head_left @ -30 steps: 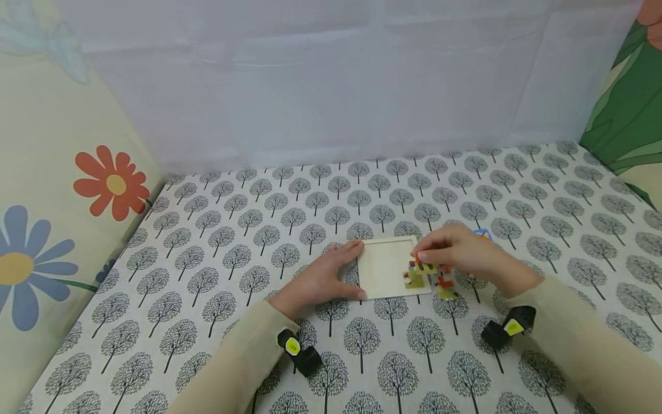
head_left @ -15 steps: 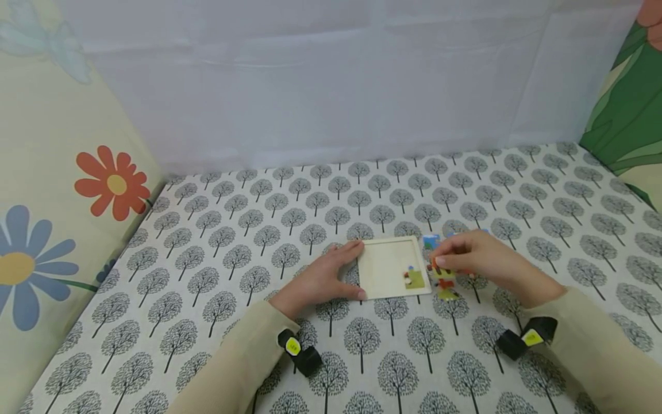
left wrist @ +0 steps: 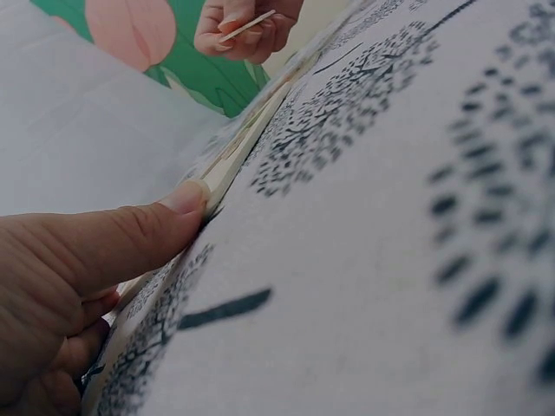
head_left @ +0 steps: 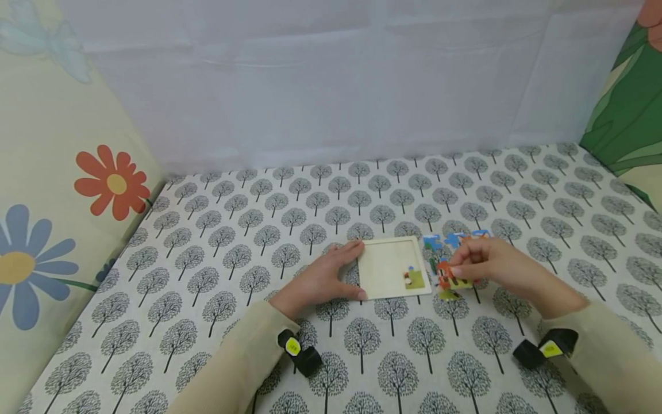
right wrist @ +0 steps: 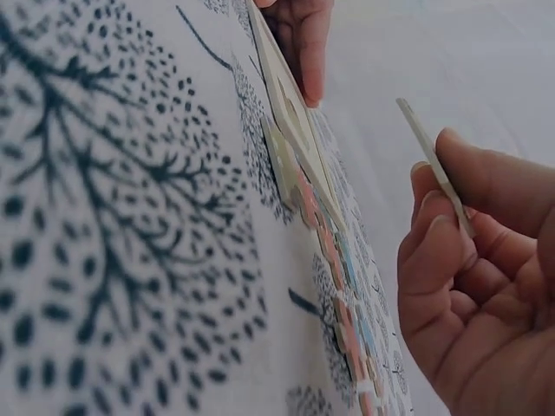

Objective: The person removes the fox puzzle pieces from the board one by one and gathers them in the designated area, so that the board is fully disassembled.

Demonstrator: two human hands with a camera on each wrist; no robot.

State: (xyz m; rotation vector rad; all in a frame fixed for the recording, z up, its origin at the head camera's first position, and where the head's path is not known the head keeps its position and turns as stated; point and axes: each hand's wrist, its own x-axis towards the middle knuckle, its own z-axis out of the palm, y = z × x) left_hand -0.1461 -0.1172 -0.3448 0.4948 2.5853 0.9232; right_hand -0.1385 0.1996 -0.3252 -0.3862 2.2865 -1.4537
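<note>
In the head view my left hand holds the left edge of a pale wooden puzzle tray, thumb and forefinger at its two left corners. One green puzzle piece lies in the tray's lower right corner. To the right of the tray my right hand pinches a thin puzzle piece between thumb and fingers. Its orange, dark-striped face shows in the head view. This held piece hangs above several loose puzzle pieces, partly hidden under the hand.
A tablecloth printed with dark trees covers the table. A white cloth backdrop stands behind, with flower-patterned panels at the sides. Each wrist wears a black camera strap.
My right hand has drawn back rightward from over the tray, carrying the striped puzzle piece to above the loose pieces. The left hand and tray have stayed still.
</note>
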